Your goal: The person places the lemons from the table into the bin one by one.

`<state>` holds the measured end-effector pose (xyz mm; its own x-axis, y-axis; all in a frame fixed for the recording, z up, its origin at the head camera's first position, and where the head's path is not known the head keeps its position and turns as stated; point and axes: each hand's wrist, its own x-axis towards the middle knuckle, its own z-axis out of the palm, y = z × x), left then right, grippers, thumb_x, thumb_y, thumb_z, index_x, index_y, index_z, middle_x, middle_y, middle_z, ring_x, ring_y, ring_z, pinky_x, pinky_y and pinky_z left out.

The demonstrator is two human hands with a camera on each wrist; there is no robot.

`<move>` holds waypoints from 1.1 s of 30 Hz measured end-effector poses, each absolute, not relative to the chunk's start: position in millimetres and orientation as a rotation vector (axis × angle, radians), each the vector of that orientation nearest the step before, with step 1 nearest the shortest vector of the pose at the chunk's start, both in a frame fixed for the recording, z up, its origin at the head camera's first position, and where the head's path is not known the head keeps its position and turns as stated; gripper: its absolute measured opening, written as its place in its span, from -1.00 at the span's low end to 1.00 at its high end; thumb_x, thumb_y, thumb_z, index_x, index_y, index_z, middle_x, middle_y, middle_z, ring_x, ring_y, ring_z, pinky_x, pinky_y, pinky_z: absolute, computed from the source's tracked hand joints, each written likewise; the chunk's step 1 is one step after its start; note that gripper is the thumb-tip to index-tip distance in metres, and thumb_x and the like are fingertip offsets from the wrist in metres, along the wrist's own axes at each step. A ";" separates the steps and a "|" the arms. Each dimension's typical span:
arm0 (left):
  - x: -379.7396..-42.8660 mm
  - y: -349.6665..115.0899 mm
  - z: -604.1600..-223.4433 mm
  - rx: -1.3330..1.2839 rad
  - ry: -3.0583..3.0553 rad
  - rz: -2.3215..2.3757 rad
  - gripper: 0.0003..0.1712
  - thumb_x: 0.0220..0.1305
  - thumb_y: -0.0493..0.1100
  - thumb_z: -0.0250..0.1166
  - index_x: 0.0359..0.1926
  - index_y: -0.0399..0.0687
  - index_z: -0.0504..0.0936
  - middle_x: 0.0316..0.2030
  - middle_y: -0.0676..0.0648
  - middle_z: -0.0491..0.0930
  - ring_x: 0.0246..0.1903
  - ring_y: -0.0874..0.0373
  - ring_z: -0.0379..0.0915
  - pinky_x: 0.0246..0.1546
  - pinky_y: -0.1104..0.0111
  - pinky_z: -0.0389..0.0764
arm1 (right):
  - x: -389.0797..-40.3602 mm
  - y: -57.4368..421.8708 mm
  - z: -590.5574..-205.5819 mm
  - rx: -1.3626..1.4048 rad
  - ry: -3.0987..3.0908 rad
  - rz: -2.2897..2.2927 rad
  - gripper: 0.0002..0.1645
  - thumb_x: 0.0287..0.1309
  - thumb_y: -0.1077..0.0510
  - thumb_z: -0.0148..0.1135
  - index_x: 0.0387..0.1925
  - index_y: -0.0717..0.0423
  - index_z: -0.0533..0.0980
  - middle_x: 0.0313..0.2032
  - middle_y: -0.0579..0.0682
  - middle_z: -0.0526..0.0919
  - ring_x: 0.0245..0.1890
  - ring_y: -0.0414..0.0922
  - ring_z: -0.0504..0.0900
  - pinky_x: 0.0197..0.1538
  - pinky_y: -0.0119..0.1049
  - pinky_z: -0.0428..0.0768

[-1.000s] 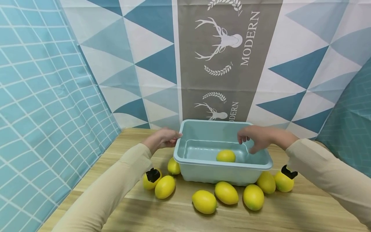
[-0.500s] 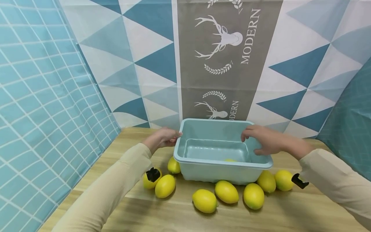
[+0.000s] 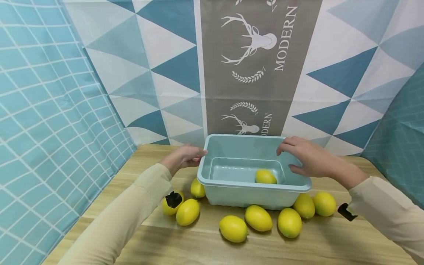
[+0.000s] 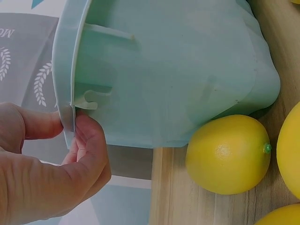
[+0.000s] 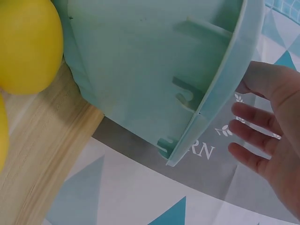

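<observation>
A light blue plastic bin (image 3: 245,197) stands on the wooden table, one lemon (image 3: 265,176) lying on its floor right of the middle. My left hand (image 3: 187,156) pinches the rim at the bin's left end. In the left wrist view, the thumb is on one side of the rim (image 4: 65,70) and the curled fingers on the other. Over the bin's right end hovers my right hand (image 3: 309,156), holding nothing, thumb and fingers spread apart and loosely bent. The right wrist view shows those fingers (image 5: 251,136) just beyond the rim.
Several lemons lie around the bin: some at its left, one (image 3: 233,229) in front, others (image 3: 289,223) near the right front corner. A patterned cloth (image 3: 251,73) hangs close behind. Blue checked cloth (image 3: 49,121) borders the table's left side.
My right hand has drawn back from inside the bin, up and to the right. The lemon inside dropped from sight behind the front wall, then reappeared farther right. My left hand stays at the rim.
</observation>
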<state>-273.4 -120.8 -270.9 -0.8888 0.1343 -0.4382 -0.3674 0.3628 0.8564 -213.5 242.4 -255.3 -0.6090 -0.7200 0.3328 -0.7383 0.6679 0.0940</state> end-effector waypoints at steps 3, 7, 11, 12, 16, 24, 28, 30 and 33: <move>-273.0 -120.7 -270.7 -0.199 2.192 1.544 -0.51 0.39 -0.20 0.13 0.23 -0.39 0.30 -0.17 -0.11 0.41 -0.43 0.26 0.43 -0.41 0.57 0.58 | -210.1 243.9 -255.6 1.156 -2.496 0.067 -0.47 -0.27 0.31 0.53 -0.16 0.00 0.53 -0.17 -0.10 0.59 -0.13 -0.14 0.53 -0.07 -0.14 0.63; -271.8 -120.8 -270.1 -0.202 2.190 1.550 -0.53 0.39 -0.21 0.13 0.20 -0.40 0.34 -0.18 -0.11 0.41 -0.44 0.26 0.43 -0.40 0.57 0.58 | -206.3 248.8 -257.6 1.175 -2.406 0.070 -0.44 -0.30 0.32 0.53 -0.15 0.03 0.53 -0.17 -0.10 0.59 -0.15 -0.15 0.52 -0.11 -0.13 0.62; -270.9 -120.8 -269.7 -0.210 2.194 1.544 -0.55 0.38 -0.20 0.14 0.19 -0.39 0.37 -0.17 -0.11 0.42 -0.44 0.26 0.44 -0.40 0.58 0.59 | -204.5 256.0 -260.0 1.195 -2.315 0.091 -0.42 -0.31 0.33 0.51 -0.12 0.07 0.53 -0.16 -0.09 0.59 -0.15 -0.14 0.52 -0.12 -0.15 0.57; -271.0 -120.7 -269.5 -0.211 2.194 1.541 -0.55 0.38 -0.19 0.14 0.19 -0.38 0.37 -0.17 -0.10 0.43 -0.45 0.27 0.44 -0.40 0.58 0.59 | -204.2 258.2 -260.3 1.196 -2.301 0.093 -0.41 -0.32 0.33 0.51 -0.11 0.07 0.53 -0.16 -0.09 0.59 -0.14 -0.14 0.51 -0.11 -0.16 0.55; -272.0 -120.6 -268.9 -0.211 2.201 1.540 -0.55 0.39 -0.18 0.13 0.19 -0.37 0.38 -0.16 -0.10 0.43 -0.44 0.27 0.44 -0.37 0.57 0.59 | -201.2 268.0 -259.0 1.173 -2.282 0.086 -0.49 -0.18 0.23 0.48 -0.08 0.09 0.53 -0.14 -0.08 0.59 -0.11 -0.14 0.51 -0.08 -0.20 0.49; -273.7 -121.8 -270.1 -0.218 2.204 1.543 -0.53 0.39 -0.18 0.13 0.21 -0.37 0.36 -0.16 -0.10 0.42 -0.39 0.24 0.43 -0.25 0.52 0.61 | -191.0 287.9 -263.9 1.099 -2.231 0.082 -0.27 0.34 -0.33 -0.33 -0.11 0.10 0.57 -0.15 -0.10 0.61 -0.12 -0.15 0.54 -0.07 -0.32 0.46; -274.7 -122.5 -271.9 -0.221 2.208 1.534 -0.54 0.39 -0.17 0.13 0.19 -0.36 0.37 -0.18 -0.09 0.42 -0.40 0.25 0.43 -0.27 0.53 0.60 | -187.3 298.1 -269.1 1.082 -2.193 0.082 -0.28 0.35 -0.32 -0.32 -0.11 0.11 0.56 -0.17 -0.09 0.60 -0.16 -0.17 0.52 -0.09 -0.37 0.44; -274.7 -122.5 -272.3 -0.222 2.206 1.536 -0.55 0.39 -0.17 0.14 0.18 -0.35 0.38 -0.18 -0.08 0.42 -0.40 0.25 0.43 -0.27 0.53 0.60 | -185.5 303.0 -271.5 1.083 -2.182 0.082 -0.30 0.35 -0.32 -0.30 -0.12 0.12 0.56 -0.17 -0.09 0.60 -0.18 -0.19 0.50 -0.10 -0.38 0.43; -274.1 -121.8 -273.1 -0.214 2.195 1.551 -0.56 0.39 -0.18 0.14 0.17 -0.37 0.39 -0.19 -0.08 0.41 -0.40 0.25 0.43 -0.23 0.51 0.61 | -182.3 310.1 -275.0 1.086 -2.177 0.079 -0.32 0.35 -0.30 -0.27 -0.12 0.12 0.56 -0.19 -0.09 0.58 -0.19 -0.21 0.47 -0.11 -0.40 0.41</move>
